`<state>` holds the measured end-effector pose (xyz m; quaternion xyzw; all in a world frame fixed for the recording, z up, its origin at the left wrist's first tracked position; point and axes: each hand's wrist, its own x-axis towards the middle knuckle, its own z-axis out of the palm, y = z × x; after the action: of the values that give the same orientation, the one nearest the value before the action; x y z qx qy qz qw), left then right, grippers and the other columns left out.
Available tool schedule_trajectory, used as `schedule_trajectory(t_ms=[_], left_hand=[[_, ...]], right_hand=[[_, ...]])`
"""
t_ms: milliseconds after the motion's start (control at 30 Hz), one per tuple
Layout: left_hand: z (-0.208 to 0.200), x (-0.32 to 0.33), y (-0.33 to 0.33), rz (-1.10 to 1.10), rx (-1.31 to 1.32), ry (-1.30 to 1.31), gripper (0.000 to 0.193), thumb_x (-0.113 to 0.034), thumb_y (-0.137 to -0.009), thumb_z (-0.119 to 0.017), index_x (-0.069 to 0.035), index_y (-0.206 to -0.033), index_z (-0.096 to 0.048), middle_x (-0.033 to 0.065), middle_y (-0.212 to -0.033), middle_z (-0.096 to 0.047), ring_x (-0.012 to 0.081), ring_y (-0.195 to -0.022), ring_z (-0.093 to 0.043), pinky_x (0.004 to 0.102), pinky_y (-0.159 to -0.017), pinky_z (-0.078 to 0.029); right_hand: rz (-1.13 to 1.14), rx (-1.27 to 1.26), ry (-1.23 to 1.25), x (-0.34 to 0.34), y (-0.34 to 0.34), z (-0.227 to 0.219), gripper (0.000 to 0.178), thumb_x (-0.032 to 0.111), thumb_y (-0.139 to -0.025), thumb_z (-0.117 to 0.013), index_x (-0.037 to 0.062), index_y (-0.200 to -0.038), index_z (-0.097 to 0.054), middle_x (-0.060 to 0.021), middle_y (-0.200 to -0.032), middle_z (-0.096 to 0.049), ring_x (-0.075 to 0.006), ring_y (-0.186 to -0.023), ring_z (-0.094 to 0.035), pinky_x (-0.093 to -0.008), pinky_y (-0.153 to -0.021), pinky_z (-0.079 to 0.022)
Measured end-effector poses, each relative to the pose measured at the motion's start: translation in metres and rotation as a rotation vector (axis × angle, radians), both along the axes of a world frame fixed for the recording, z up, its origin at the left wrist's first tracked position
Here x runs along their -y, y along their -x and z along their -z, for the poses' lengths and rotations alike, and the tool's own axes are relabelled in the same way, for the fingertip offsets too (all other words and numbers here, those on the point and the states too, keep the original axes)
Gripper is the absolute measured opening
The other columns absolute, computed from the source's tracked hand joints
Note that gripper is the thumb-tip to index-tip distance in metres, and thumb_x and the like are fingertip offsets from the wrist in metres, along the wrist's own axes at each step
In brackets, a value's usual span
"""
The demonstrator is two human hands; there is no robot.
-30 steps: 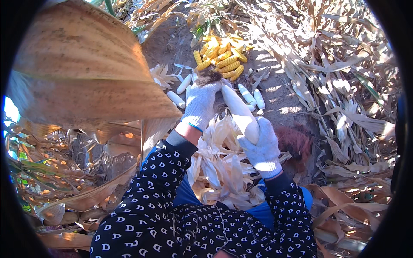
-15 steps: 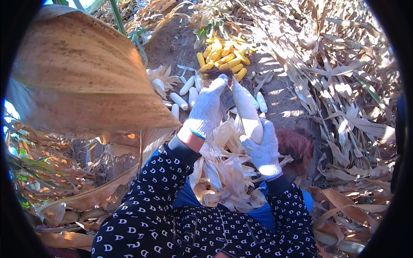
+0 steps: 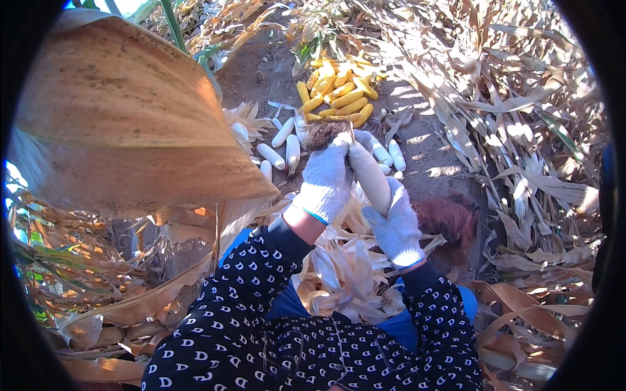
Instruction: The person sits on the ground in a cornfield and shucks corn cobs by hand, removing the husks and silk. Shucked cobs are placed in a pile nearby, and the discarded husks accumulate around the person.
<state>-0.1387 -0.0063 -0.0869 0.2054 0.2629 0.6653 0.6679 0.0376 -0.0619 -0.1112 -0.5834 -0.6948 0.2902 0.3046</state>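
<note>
In front of me I hold a pale ear of corn point(image 3: 370, 174), tilted with its narrow end up and to the left. My right hand point(image 3: 395, 225), in a white knit glove, closes round its thick lower end. My left hand point(image 3: 326, 177), gloved alike, is closed at the narrow end; its fingertips are partly hidden. A tuft of brown corn silk point(image 3: 327, 134) sticks out beyond these fingers. Loose pale husks point(image 3: 345, 270) lie below, between my forearms.
Yellow corn ears point(image 3: 342, 88) are heaped ahead. Several white ears point(image 3: 270, 155) lie left and right of my hands. Reddish silk point(image 3: 448, 221) is piled at the right. A big dry leaf point(image 3: 130, 124) hangs across the left; dry stalks point(image 3: 502, 111) cover the right.
My left hand and the brown silk have come down toward me. The ear's narrow end has lowered too, while my right hand has shifted slightly.
</note>
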Motion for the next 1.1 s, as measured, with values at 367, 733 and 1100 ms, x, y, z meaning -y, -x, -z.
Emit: schedule_trajectory(t_ms=[367, 733, 1100], left_hand=[[0.08, -0.053, -0.007, -0.28, -0.542, -0.115, 0.026, -0.016, -0.094, -0.066, 0.001, -0.115, -0.068, 0.0242, -0.101, -0.073, 0.0398, -0.098, -0.072, 0.0469, -0.084, -0.058], [0.062, -0.046, 0.004, -0.502, -1.248, -0.17, 0.022, -0.012, -0.105, -0.055, -0.005, -0.124, -0.062, 0.0075, -0.115, -0.069, 0.0191, -0.104, -0.069, 0.0344, -0.093, -0.059], [-0.011, -0.011, -0.03, 0.023, 0.528, 0.033, 0.031, -0.024, -0.111, -0.054, -0.002, -0.133, -0.059, 0.0139, -0.122, -0.071, 0.0279, -0.113, -0.07, 0.0448, -0.103, -0.059]], right_hand=[[-0.064, -0.337, 0.079, -0.027, 0.006, 0.024, 0.065, 0.019, -0.09, -0.08, 0.0072, -0.145, -0.047, -0.0205, -0.137, -0.059, -0.0334, -0.119, -0.066, -0.0443, -0.099, -0.053], [-0.105, -0.791, 0.009, -0.031, 0.023, 0.006, 0.068, 0.01, -0.101, -0.067, 0.0021, -0.16, -0.035, -0.0193, -0.151, -0.048, -0.0235, -0.139, -0.048, -0.0384, -0.114, -0.042], [-0.121, -1.672, 0.454, -0.034, 0.034, -0.008, 0.059, 0.046, -0.11, -0.055, 0.0054, -0.153, -0.047, -0.0091, -0.151, -0.056, -0.0238, -0.139, -0.053, -0.0401, -0.122, -0.037]])
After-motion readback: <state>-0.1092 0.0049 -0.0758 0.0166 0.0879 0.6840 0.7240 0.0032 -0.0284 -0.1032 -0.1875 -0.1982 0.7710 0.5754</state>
